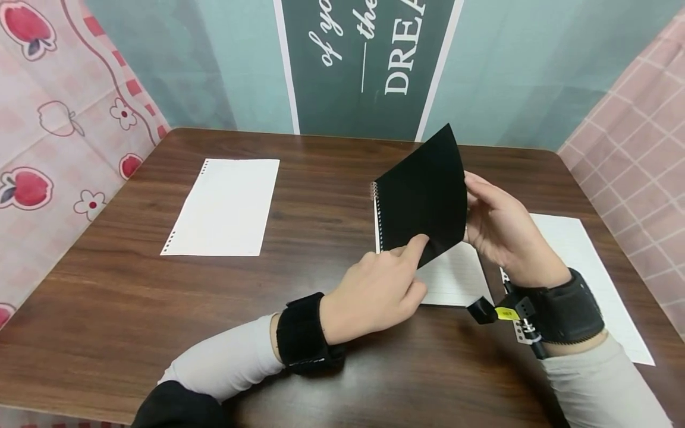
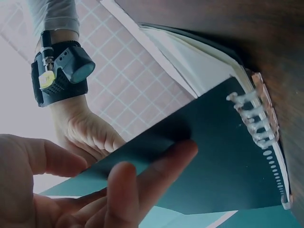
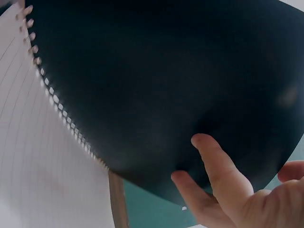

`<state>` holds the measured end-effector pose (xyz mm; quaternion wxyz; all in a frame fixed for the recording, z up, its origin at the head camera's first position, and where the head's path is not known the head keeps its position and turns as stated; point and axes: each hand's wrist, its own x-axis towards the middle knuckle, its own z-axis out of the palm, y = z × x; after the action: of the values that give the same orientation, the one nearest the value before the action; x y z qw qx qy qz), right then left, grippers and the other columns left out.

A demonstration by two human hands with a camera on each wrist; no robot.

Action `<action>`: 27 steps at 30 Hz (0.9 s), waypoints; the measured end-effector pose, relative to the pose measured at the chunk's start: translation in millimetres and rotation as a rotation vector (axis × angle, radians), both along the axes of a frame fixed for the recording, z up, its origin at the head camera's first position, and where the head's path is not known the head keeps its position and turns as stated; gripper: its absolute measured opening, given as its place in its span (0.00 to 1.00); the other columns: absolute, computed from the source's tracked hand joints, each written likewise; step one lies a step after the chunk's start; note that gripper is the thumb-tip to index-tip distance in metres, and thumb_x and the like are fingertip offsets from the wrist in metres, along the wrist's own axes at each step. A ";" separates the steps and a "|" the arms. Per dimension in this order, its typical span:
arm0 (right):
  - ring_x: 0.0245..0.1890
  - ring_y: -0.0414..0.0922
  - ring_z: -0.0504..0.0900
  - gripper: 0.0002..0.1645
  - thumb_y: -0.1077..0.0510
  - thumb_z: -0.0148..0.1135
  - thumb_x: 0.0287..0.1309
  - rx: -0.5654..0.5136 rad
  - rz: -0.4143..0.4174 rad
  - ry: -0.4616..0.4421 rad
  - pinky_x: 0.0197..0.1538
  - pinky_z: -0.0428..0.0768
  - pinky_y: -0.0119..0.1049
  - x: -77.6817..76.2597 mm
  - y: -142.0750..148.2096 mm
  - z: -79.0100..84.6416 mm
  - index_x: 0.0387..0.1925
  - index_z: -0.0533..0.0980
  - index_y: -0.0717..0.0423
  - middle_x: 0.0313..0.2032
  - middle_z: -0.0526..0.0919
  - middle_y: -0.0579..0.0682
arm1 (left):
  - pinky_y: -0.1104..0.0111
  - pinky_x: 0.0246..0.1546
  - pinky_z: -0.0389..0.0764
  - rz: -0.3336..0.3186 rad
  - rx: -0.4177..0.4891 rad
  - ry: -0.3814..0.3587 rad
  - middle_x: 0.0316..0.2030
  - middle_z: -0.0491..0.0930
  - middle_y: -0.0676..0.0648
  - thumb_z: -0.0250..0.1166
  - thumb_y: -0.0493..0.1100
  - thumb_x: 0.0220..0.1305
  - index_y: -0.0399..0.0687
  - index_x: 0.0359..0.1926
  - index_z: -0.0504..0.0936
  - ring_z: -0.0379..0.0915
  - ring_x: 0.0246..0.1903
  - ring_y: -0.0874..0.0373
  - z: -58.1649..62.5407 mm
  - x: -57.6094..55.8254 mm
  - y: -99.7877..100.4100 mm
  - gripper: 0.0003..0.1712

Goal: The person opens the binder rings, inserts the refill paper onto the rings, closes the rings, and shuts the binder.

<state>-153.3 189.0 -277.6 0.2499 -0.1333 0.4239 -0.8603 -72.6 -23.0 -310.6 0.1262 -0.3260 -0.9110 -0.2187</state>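
Observation:
The black cover (image 1: 423, 190) of a ring-bound notebook is raised at a slant above its ruled page (image 1: 455, 273). White rings (image 2: 256, 118) run along its spine. My right hand (image 1: 505, 229) holds the cover by its right edge; two of its fingertips (image 3: 202, 140) touch the inner face in the right wrist view. My left hand (image 1: 377, 291) is at the cover's near edge, its extended index finger (image 2: 166, 166) touching the outer face, with the thumb (image 2: 61, 161) apart from it.
A white sheet (image 1: 222, 208) with punched holes lies at the left of the brown table (image 1: 128, 297). Another sheet (image 1: 594, 285) lies at the right, partly hidden under my right wrist. Printed cloth (image 1: 241, 71) hangs behind the table.

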 end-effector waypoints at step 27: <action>0.62 0.50 0.64 0.30 0.42 0.41 0.77 0.351 -0.020 0.079 0.48 0.81 0.44 5.7 -50.2 18.9 0.74 0.54 0.41 0.65 0.65 0.47 | 0.79 0.11 0.59 0.044 0.006 -0.005 0.14 0.69 0.57 0.59 0.45 0.67 0.37 0.57 0.79 0.62 0.12 0.65 3.1 5.2 -25.4 0.22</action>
<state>-147.6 138.8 -258.7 0.2437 -0.1172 0.5784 -0.7696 -67.3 -48.3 -307.5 0.1297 -0.3051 -0.9177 -0.2192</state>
